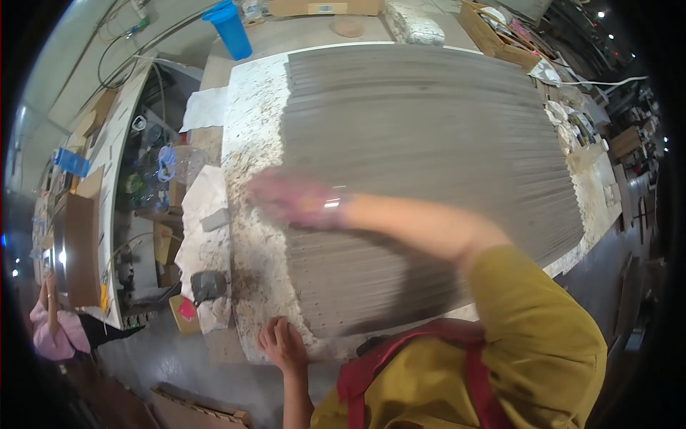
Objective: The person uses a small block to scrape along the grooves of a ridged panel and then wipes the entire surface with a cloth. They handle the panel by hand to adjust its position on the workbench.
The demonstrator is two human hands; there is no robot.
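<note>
A large grey-brown slab with long grooves across it (421, 150) lies on a white board (254, 121) speckled with brown residue. My right arm reaches leftward across the slab. My right hand (289, 199), smeared by motion and pinkish-red, is over the slab's left edge, a shiny band at its wrist; whether it holds anything is hidden by the blur. My left hand (284, 345) rests on the board's near left corner, fingers slightly bent and apart, holding nothing visible.
Left of the board, a stained white cloth (200, 247) carries a small grey block (215, 219) and a dark lump (208, 285). A blue cup (230, 32) stands behind. At far right are a wooden tray (493, 36) and clutter. Another person in pink (53, 332) is at far left.
</note>
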